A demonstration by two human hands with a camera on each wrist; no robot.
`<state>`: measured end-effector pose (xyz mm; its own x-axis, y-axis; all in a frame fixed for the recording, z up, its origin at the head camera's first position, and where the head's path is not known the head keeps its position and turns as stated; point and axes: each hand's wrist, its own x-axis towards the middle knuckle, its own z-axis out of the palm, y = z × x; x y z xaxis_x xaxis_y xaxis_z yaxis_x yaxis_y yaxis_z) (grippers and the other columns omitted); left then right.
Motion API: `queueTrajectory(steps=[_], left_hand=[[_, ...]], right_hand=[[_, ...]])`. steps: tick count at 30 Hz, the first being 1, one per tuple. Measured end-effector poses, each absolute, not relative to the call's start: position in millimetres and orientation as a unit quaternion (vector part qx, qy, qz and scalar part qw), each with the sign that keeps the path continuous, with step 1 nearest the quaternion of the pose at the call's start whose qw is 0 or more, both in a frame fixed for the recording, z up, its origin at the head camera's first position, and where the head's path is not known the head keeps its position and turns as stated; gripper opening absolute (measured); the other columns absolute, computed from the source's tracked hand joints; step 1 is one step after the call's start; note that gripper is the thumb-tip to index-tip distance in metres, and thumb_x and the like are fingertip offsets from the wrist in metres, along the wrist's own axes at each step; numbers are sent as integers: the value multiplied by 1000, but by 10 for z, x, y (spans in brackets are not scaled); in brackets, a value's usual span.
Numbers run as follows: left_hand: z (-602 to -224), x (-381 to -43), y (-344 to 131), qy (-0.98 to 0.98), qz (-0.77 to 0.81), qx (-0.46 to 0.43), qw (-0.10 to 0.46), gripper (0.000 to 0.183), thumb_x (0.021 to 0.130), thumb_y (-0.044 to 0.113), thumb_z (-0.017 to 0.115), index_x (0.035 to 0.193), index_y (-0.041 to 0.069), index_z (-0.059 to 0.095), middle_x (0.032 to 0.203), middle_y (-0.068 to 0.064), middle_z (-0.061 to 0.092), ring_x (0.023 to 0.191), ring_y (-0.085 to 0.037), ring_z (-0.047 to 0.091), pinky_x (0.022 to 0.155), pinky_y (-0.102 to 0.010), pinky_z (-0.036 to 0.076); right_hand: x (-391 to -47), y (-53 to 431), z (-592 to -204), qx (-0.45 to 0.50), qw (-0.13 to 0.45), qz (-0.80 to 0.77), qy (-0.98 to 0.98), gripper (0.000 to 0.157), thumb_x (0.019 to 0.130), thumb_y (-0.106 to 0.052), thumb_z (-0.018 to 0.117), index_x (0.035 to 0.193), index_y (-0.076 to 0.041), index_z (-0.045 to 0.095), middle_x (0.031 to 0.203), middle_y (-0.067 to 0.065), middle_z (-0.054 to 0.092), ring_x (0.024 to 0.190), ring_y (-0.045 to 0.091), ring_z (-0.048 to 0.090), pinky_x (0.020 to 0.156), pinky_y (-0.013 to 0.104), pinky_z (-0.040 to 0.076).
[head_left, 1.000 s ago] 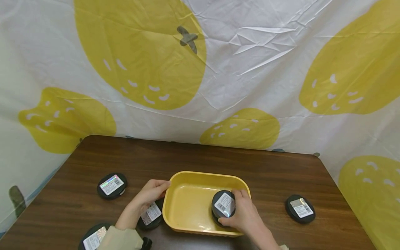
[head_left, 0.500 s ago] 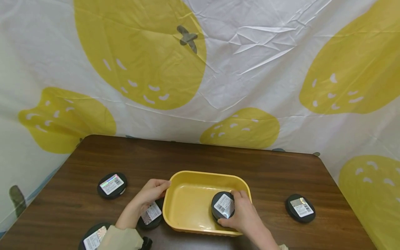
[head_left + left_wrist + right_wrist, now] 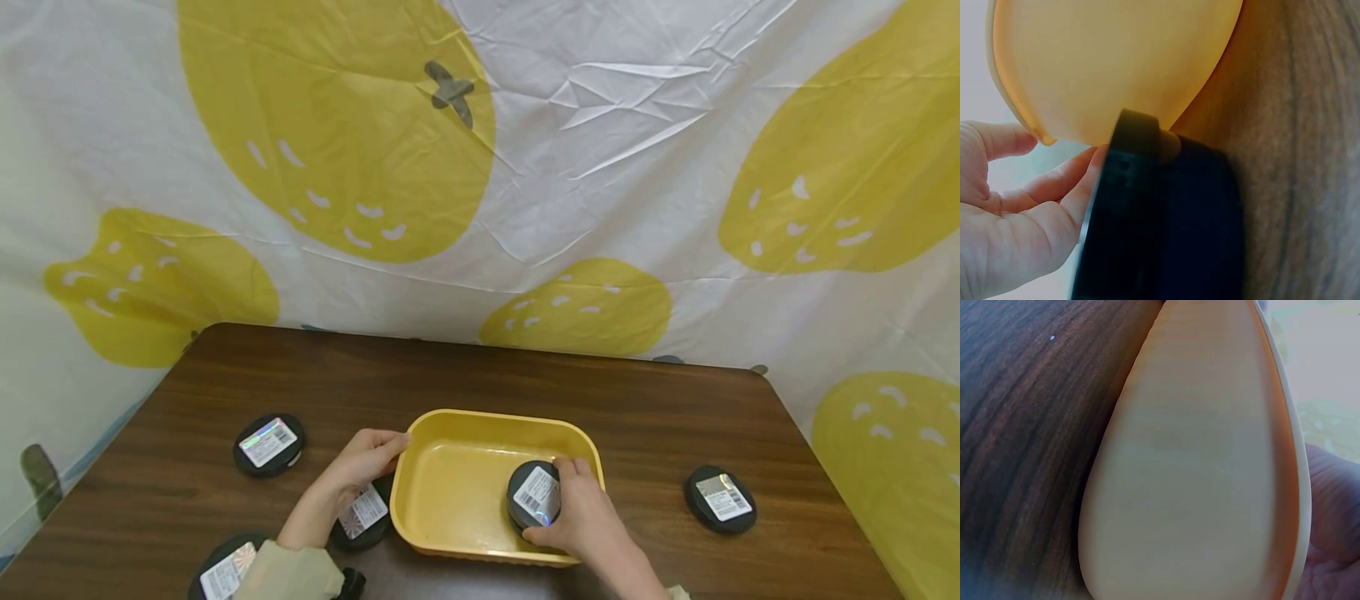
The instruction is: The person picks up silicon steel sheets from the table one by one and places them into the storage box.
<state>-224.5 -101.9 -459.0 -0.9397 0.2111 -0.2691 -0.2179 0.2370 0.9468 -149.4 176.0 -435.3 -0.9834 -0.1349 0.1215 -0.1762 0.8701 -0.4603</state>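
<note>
A yellow rectangular basin (image 3: 442, 492) sits on the table. My left hand (image 3: 366, 460) pinches its left rim, the thumb over the edge and fingers outside in the left wrist view. Inside the basin's right end, my right hand (image 3: 588, 510) grips a round black container (image 3: 537, 493) with a white label. A second black edge shows beneath it; whether it is one piece or two stacked I cannot tell. Under my left wrist lies another labelled black container (image 3: 363, 515), partly covered. In the right wrist view the basin's wall (image 3: 1185, 487) hides the held container.
More flat black containers lie about: one at the left (image 3: 268, 446), one at the lower left (image 3: 227, 571) partly behind the sleeve, one at the right (image 3: 721, 500). The brown wooden table (image 3: 360, 367) ends at a fruit-printed cloth (image 3: 525, 208).
The held black container has shifted very slightly toward the lower left inside the basin, with my right hand still gripping it. My left hand has stayed on the rim.
</note>
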Motion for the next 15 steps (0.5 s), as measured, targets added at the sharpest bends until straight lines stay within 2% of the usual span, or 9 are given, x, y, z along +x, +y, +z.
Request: queueTrajectory(steps=[15], left_hand=[[-4599,-2243,-1014,771,614,-7,171,32,97,14,47,110,-12,62,104,-16,65,93,-18,58,87,-37,49]], right_hand=[[-1463,1766,-4355,92,46,238,-966,95,45,-27,93,119,14,49,100,16,51,83,25,54,72,42,50]])
